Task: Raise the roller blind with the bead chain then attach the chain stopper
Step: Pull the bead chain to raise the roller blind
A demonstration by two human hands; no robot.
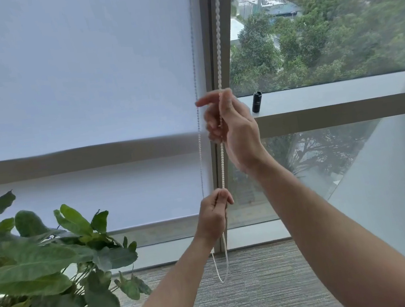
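Because the bead chain (222, 161) is thin, limp and light, it is best gripped across several beads, which would likely resist slipping. Its front run is pinched low in the clenched left hand (213, 213) and held higher in the loosely curled right hand (228, 126). Beyond, the roller blind (70, 80) hangs nearly fully lowered.

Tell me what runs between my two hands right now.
In the head view, one taut strand of the white bead chain runs from the right hand down to the left hand.
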